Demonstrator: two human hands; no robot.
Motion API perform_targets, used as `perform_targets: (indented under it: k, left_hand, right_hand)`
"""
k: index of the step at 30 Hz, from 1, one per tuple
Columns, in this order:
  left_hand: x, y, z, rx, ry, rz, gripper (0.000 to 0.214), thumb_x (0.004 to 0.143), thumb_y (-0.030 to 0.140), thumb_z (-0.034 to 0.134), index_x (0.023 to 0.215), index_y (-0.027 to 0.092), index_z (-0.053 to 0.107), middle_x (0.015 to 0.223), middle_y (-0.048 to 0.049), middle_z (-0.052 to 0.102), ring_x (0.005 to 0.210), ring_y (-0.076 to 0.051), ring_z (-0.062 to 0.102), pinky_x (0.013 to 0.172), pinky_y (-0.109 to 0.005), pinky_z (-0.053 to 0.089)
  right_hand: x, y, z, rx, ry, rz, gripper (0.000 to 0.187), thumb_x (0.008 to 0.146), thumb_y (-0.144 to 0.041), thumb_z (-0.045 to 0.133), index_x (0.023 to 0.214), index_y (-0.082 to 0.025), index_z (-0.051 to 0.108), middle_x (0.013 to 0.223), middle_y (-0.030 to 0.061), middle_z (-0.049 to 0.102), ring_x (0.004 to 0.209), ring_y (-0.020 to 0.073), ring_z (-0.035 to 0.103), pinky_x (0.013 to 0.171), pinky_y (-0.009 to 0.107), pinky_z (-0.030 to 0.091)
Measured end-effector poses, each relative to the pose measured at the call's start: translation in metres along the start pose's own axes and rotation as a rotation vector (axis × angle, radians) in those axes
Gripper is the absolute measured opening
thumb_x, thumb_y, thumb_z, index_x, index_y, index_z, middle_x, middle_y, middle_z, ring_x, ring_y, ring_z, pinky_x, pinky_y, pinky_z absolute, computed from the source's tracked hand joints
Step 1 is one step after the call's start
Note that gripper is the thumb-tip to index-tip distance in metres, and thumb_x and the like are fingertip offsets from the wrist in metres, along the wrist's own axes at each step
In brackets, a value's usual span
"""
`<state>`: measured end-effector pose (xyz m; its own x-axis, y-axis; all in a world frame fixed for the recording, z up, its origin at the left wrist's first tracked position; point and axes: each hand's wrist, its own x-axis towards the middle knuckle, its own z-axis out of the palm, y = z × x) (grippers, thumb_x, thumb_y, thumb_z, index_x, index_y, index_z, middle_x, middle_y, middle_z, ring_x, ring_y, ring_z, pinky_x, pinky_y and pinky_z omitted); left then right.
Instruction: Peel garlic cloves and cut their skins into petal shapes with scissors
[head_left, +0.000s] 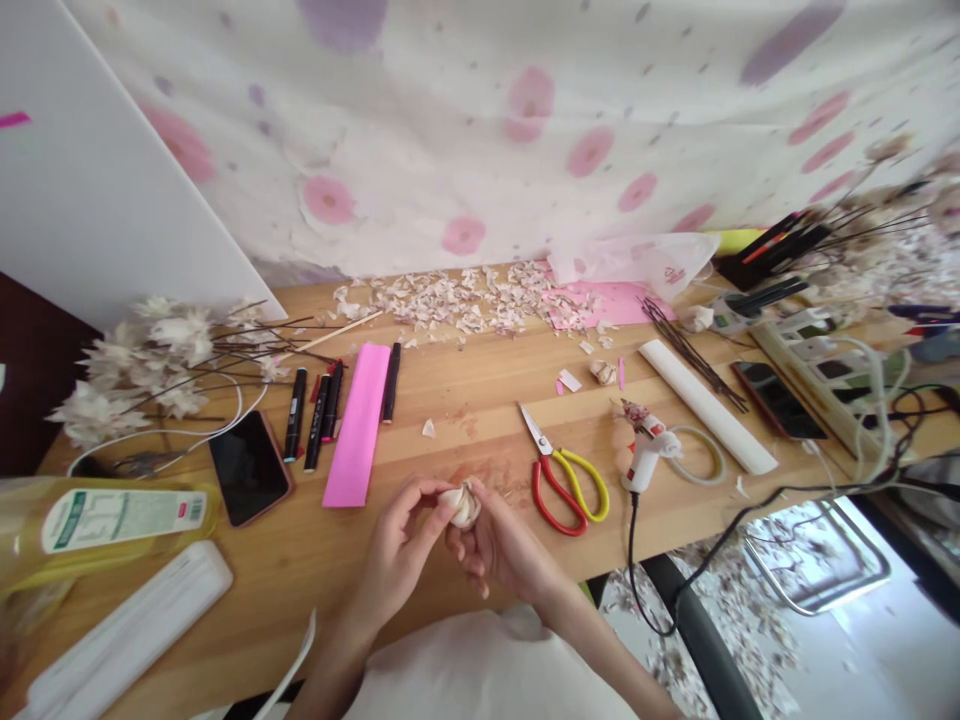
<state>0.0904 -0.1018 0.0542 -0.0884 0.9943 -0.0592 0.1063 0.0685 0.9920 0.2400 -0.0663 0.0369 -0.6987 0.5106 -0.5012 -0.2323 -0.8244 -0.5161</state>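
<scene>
A pair of scissors with steel blades and one red and one yellow handle loop [547,453] lies on the wooden tabletop [442,385]. To the left of the scissors, a small, rounded, cream-white bulb of overlapping, petal-like layers [463,507] is held up close to the person's body. The left hand [409,545] pinches its left side between thumb and fingers, while the right hand [501,548] is clamped on its right side; which one bears the weight, I cannot tell.

The bulb looks light, dry and papery, probably more brittle than slippery, with outer layers that could crack or peel under a hard squeeze. Its rounded lower body seems the firmest place to hold, with soft fingertip pressure; the thin upper edges are best spared.

Beyond the scissors are scattered pale flakes [465,305]; just right of them rests a white glue gun with red-orange parts [643,455].
</scene>
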Motion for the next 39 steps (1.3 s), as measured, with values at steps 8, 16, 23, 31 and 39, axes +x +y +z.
perform_targets:
  k: [8, 16, 23, 31, 39]
  left_hand:
    - [-0.009, 0.0, -0.005, 0.104, -0.071, 0.1, 0.03, 0.101, 0.025, 0.047, 0.125, 0.029, 0.063, 0.107, -0.0026, 0.068, 0.098, -0.016, 0.064, 0.087, -0.025, 0.05]
    - [-0.008, 0.019, -0.019, 0.367, -0.142, 0.303, 0.03, 0.096, 0.015, 0.055, 0.119, 0.03, 0.066, 0.114, -0.004, 0.061, 0.111, -0.018, 0.059, 0.098, -0.028, 0.046]
    - [-0.003, 0.019, -0.03, 0.317, -0.308, 0.216, 0.034, 0.096, 0.023, 0.058, 0.128, 0.033, 0.062, 0.112, -0.0034, 0.061, 0.106, -0.018, 0.06, 0.093, -0.027, 0.049]
    - [0.0, 0.011, -0.027, 0.179, -0.367, 0.115, 0.031, 0.094, 0.029, 0.062, 0.125, 0.032, 0.062, 0.113, -0.0031, 0.064, 0.105, -0.019, 0.059, 0.091, -0.029, 0.047]
    - [-0.001, 0.001, -0.022, 0.001, -0.294, 0.073, 0.031, 0.102, 0.03, 0.044, 0.126, 0.03, 0.063, 0.131, -0.0073, 0.059, 0.124, -0.024, 0.053, 0.105, -0.036, 0.043]
  right_hand:
    - [-0.004, 0.002, 0.004, 0.031, -0.028, -0.003, 0.056, 0.08, -0.074, 0.06, 0.088, -0.018, 0.057, 0.057, -0.004, 0.059, 0.036, 0.0062, 0.035, 0.031, 0.017, 0.036]
    - [-0.02, -0.006, 0.009, -0.255, 0.078, -0.214, 0.054, 0.089, -0.071, 0.052, 0.079, -0.018, 0.056, 0.058, -0.0057, 0.049, 0.041, 0.0055, 0.033, 0.032, 0.016, 0.039]
    - [-0.023, -0.009, 0.009, -0.258, 0.022, -0.175, 0.053, 0.09, -0.069, 0.052, 0.081, -0.017, 0.06, 0.053, -0.0076, 0.043, 0.037, 0.0055, 0.028, 0.029, 0.015, 0.036]
    - [-0.023, -0.005, 0.002, -0.204, -0.011, -0.23, 0.063, 0.093, -0.07, 0.043, 0.085, -0.013, 0.068, 0.053, -0.0039, 0.049, 0.04, 0.007, 0.031, 0.035, 0.018, 0.037]
    - [-0.029, -0.009, 0.003, -0.277, -0.02, -0.307, 0.06, 0.099, -0.06, 0.044, 0.141, -0.019, 0.05, 0.069, -0.0006, 0.061, 0.05, 0.0104, 0.046, 0.048, 0.023, 0.042]
